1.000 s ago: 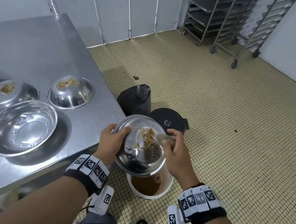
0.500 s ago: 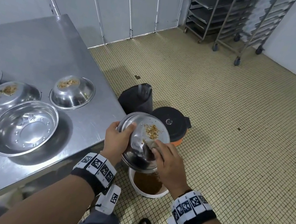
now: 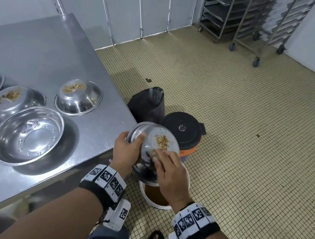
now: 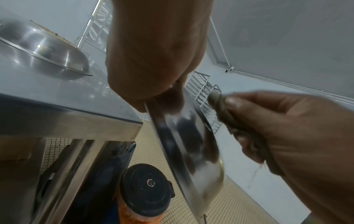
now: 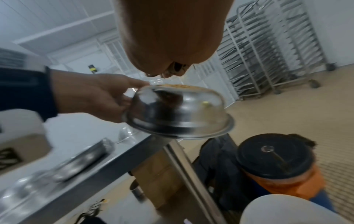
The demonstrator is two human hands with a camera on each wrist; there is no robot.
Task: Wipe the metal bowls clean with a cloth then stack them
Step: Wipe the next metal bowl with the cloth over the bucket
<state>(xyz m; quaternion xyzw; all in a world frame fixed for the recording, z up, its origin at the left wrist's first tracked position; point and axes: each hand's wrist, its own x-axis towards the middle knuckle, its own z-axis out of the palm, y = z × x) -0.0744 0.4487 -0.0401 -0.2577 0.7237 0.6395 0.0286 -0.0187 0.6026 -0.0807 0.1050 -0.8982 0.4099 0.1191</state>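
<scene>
My left hand (image 3: 125, 152) grips rim of upturned round steel bowl (image 3: 152, 151), held off worktop's right edge above white bucket (image 3: 160, 202) on floor. My right hand (image 3: 171, 172), fingers curled, pinches grey-brown cloth wad (image 4: 226, 115) against bowl's crumb-strewn base. Farther left on steel worktop (image 3: 49, 56): four more steel bowls (image 3: 27, 136), three carrying crumbs.

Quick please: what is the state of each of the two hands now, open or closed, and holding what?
Left hand: closed, gripping the upturned metal bowl at its side.
Right hand: closed on a cloth, pressed against the bowl.
</scene>
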